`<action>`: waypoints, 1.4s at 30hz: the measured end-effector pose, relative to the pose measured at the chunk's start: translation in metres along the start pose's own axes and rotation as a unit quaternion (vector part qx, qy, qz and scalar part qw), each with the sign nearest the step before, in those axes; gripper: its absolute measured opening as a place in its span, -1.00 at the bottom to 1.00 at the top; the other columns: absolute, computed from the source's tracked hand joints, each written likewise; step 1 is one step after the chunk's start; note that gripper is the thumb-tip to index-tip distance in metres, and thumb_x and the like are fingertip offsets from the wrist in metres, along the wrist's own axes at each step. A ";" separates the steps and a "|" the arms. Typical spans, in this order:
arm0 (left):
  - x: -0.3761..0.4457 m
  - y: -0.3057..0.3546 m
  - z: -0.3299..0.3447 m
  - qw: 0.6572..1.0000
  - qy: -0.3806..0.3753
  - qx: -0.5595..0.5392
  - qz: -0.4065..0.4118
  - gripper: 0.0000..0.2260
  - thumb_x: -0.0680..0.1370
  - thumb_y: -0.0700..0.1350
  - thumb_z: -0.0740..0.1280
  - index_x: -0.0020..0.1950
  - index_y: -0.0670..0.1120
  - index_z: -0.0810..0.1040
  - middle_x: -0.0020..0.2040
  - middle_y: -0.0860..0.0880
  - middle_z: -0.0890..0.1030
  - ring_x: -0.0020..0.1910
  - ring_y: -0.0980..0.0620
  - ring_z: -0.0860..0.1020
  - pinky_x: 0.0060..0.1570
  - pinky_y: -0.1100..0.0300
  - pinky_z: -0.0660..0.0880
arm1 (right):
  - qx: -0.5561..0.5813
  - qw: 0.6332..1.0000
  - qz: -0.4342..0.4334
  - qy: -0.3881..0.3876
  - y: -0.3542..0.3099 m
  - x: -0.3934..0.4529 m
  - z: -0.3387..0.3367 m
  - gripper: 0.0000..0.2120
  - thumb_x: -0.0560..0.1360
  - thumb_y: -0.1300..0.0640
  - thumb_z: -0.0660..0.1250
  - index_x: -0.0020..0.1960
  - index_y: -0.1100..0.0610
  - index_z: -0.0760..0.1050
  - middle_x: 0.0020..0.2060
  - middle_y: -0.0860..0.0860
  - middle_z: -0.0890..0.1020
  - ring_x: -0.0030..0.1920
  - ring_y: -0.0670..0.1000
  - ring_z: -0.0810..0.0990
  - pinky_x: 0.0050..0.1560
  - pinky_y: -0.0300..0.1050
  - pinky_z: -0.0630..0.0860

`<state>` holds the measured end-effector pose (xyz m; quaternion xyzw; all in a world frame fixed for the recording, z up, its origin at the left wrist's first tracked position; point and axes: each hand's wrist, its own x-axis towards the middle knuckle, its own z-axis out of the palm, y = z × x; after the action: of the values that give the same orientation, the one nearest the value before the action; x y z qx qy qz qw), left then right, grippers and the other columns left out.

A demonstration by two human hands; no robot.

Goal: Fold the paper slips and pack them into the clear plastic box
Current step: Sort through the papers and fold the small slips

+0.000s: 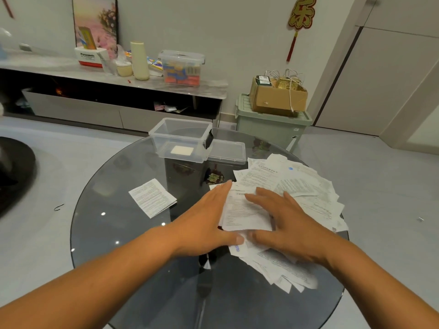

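Printed white paper slips (pixel 294 186), fanned.

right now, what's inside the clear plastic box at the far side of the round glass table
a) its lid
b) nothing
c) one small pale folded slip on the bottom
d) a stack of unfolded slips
c: the clear plastic box holds only one small pale folded slip on its bottom; its clear lid lies beside it on the table.

Lid (pixel 227 151) right of box (pixel 181 138)
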<state>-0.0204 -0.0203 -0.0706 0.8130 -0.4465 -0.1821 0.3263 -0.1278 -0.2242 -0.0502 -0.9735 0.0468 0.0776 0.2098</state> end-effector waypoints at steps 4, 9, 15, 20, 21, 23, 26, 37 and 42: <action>-0.027 -0.010 0.001 0.996 0.082 0.045 0.002 -0.23 0.48 0.15 0.50 0.56 0.32 0.13 0.59 0.28 0.11 0.55 0.27 0.08 0.50 0.20 0.17 | -0.011 0.996 -0.086 0.031 -0.029 0.000 0.019 -0.55 0.59 -0.17 0.30 0.48 -0.25 0.40 0.57 -0.26 0.20 0.55 -0.28 0.06 0.57 -0.29 -0.23; -0.054 -0.028 -0.008 0.984 0.150 -0.027 -0.088 -0.59 0.43 -0.09 0.58 0.22 0.18 0.61 0.12 0.17 0.66 0.11 0.28 0.59 0.22 0.19 0.53 | 0.104 0.990 -0.071 0.059 -0.053 0.002 0.040 -0.89 0.60 -0.02 0.40 0.10 -0.13 0.65 0.19 -0.28 0.61 0.16 -0.21 0.56 0.23 -0.14 0.52; -0.074 -0.029 -0.019 0.978 0.168 -0.001 -0.125 -0.58 0.47 -0.19 0.52 0.18 0.26 0.56 -0.06 0.23 0.67 -0.03 0.24 0.61 -0.04 0.40 0.48 | 0.108 0.991 -0.067 0.044 -0.052 -0.006 0.039 -0.77 0.50 -0.09 0.45 0.14 -0.23 0.57 0.04 -0.35 0.57 0.12 -0.21 0.45 0.12 -0.15 0.43; -0.072 -0.003 -0.011 0.982 0.127 0.096 -0.103 -0.31 0.49 0.01 0.46 0.43 0.43 0.14 0.04 0.21 0.61 0.05 0.06 0.57 0.08 0.06 0.54 | 0.030 0.990 -0.107 0.088 -0.072 -0.003 0.052 -0.81 0.53 -0.14 0.39 0.12 -0.16 0.54 -0.07 -0.23 0.55 -0.01 -0.14 0.43 0.06 -0.11 0.36; -0.071 -0.001 -0.011 0.983 0.118 0.089 -0.106 -0.24 0.47 0.02 0.48 0.44 0.45 0.07 -0.01 0.23 0.59 0.03 0.08 0.57 0.06 0.07 0.54 | 0.062 0.989 -0.087 0.103 -0.072 -0.002 0.054 -0.88 0.55 -0.11 0.39 0.03 -0.11 0.59 -0.15 -0.21 0.57 -0.05 -0.14 0.46 0.01 -0.12 0.37; -0.069 -0.002 -0.015 0.985 0.100 0.060 -0.126 -0.11 0.43 0.03 0.52 0.46 0.48 -0.04 -0.01 0.24 0.57 0.03 0.11 0.57 0.07 0.10 0.54 | 0.168 0.979 -0.026 0.111 -0.069 0.001 0.054 -0.95 0.54 -0.03 0.44 -0.06 -0.08 0.63 -0.27 -0.21 0.60 -0.14 -0.16 0.53 -0.11 -0.19 0.39; -0.066 -0.010 -0.022 0.981 0.108 -0.001 -0.161 -0.04 0.42 -0.01 0.57 0.51 0.42 -0.05 0.12 0.19 0.52 0.13 0.05 0.55 0.21 0.08 0.51 | 0.258 0.961 0.038 0.096 -0.064 0.001 0.050 -0.81 0.49 0.02 0.51 0.05 -0.15 0.58 -0.24 -0.22 0.64 -0.20 -0.22 0.58 -0.14 -0.23 0.43; -0.070 -0.019 -0.025 0.978 0.090 0.154 -0.111 -0.58 0.42 0.27 0.48 0.23 0.22 0.53 0.18 0.24 0.34 0.20 0.17 0.36 0.05 0.25 0.36 | 0.236 0.961 0.087 0.115 -0.068 0.011 0.055 -0.58 0.51 0.02 0.46 0.24 -0.26 0.37 -0.23 -0.14 0.67 -0.17 -0.09 0.66 0.04 0.02 0.61; -0.070 -0.024 -0.025 0.970 0.061 0.226 -0.059 -0.48 0.43 0.41 0.35 0.30 0.21 0.58 0.19 0.22 0.42 0.21 0.10 0.38 0.15 0.14 0.40 | 0.306 0.941 0.073 0.126 -0.073 0.008 0.040 -0.65 0.58 0.13 0.39 0.28 -0.15 0.40 -0.28 -0.02 0.65 -0.37 -0.10 0.61 -0.22 -0.13 0.55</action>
<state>-0.0286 0.0574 -0.0695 0.9003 -0.4064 -0.0455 0.1488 -0.1159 -0.1417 -0.0578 -0.8582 0.1653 -0.0482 0.4836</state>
